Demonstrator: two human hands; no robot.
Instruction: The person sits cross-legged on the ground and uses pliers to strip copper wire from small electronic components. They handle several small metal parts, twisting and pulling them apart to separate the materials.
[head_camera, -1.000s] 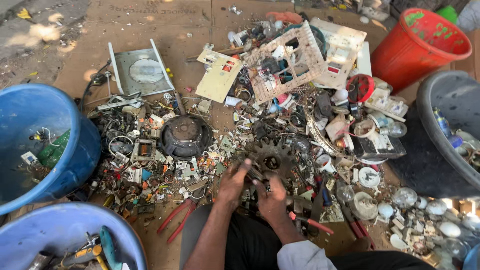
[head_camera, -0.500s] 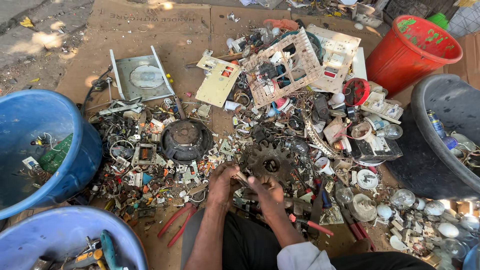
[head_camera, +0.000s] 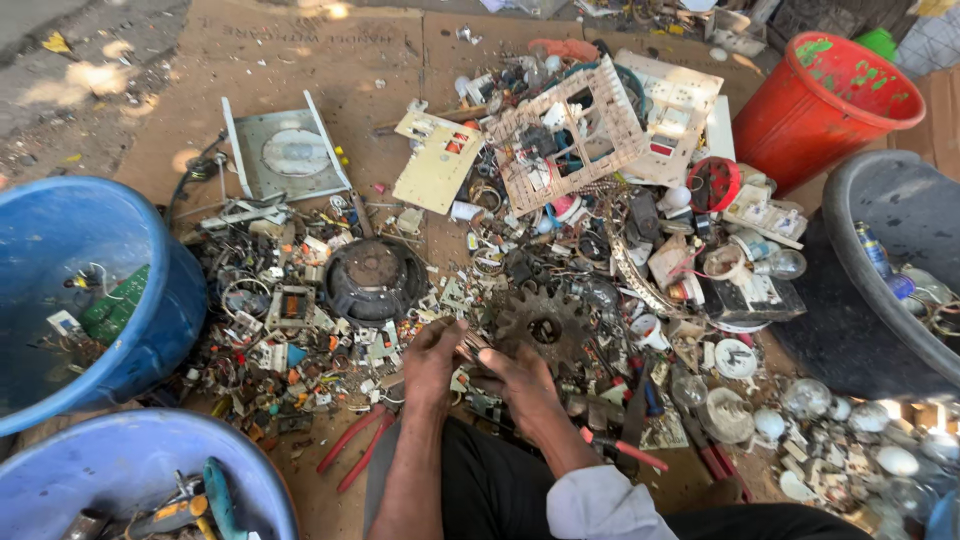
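Note:
My left hand (head_camera: 432, 360) and my right hand (head_camera: 517, 378) meet low in the middle of the head view, just above my lap. Both pinch one small scrap part (head_camera: 472, 348) between the fingertips; its shape is too small to tell. Just beyond the hands lies a dark rusty gear wheel (head_camera: 543, 324). A round black speaker-like part (head_camera: 371, 278) sits to the upper left of my left hand. Red-handled pliers (head_camera: 352, 447) lie on the ground beside my left forearm.
Scrap electronics cover the cardboard floor. A blue tub (head_camera: 160, 300) stands at left, a second blue tub (head_camera: 140, 450) at bottom left. A red bucket (head_camera: 810, 120) is at top right, a grey basin (head_camera: 860, 250) at right. Light bulbs (head_camera: 805, 398) lie at lower right.
My hands have drawn together and slightly toward me, both closing on the small part. The view has shifted a little.

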